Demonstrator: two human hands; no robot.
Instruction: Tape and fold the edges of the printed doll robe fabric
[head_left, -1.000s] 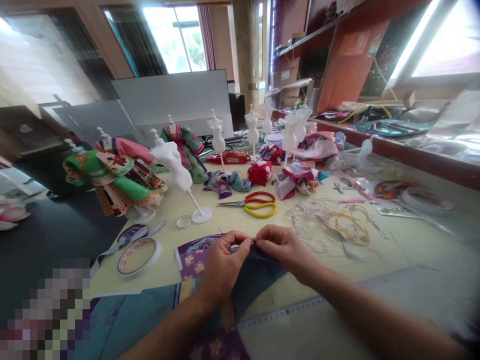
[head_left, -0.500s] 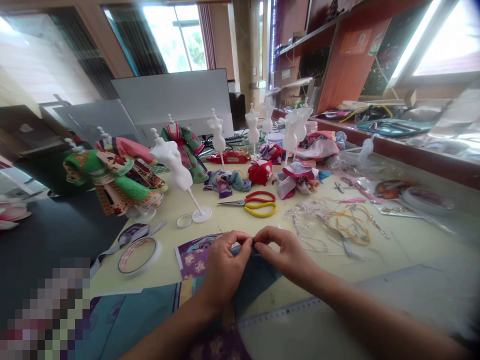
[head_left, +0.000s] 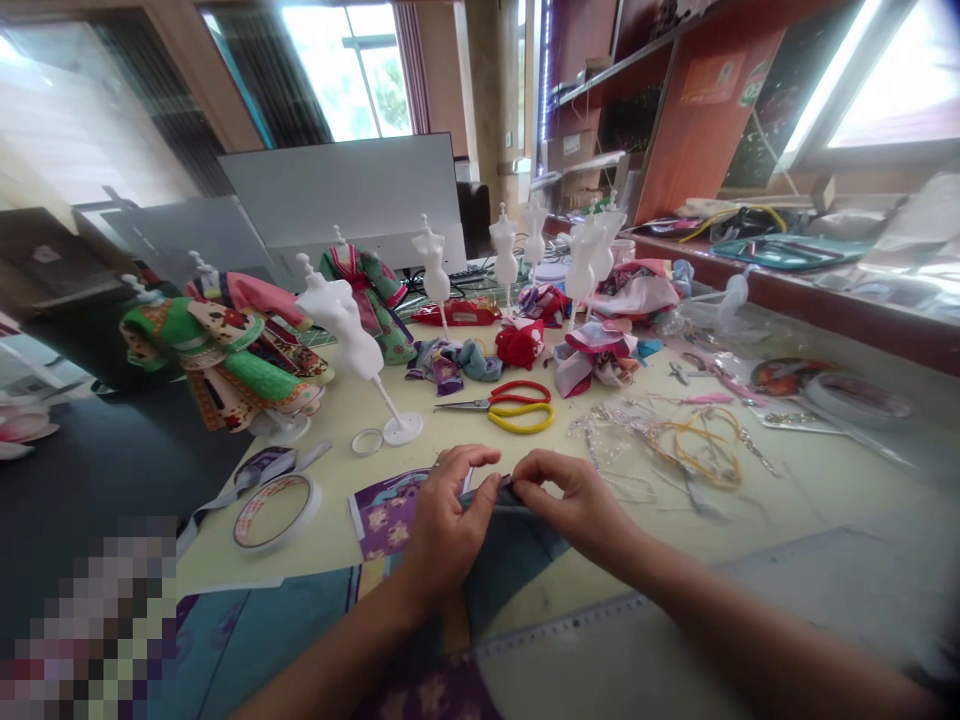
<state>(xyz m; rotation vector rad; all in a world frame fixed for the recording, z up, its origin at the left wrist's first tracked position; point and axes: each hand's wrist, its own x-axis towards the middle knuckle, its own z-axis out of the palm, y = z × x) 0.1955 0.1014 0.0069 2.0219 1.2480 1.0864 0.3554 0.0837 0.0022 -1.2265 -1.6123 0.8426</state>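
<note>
A teal piece of fabric (head_left: 506,570) hangs from both hands above the table, its top edge folded over in a narrow dark strip. My right hand (head_left: 574,500) pinches that edge between thumb and forefinger. At its left, my left hand (head_left: 450,520) holds the same edge under the thumb, with the forefinger lifted off; its other fingers are partly hidden. Beneath the left wrist lies more teal cloth (head_left: 285,620) with yellow and purple bands. A purple flowered piece (head_left: 386,515) rests just beyond the left hand. Scissors (head_left: 517,406) with red and yellow handles lie past the hands.
A tape roll (head_left: 274,510) and a ribbon sit at left. Near the scissors stands a bare white mannequin (head_left: 349,330); several more are behind, some dressed. A clear ruler (head_left: 562,625) lies in front. Tangled cords and chains (head_left: 690,445) spread at right.
My left forefinger and thumb have parted, the forefinger rising off the fabric edge. My right hand has shifted slightly right, still pinching the edge. The view has moved a little.
</note>
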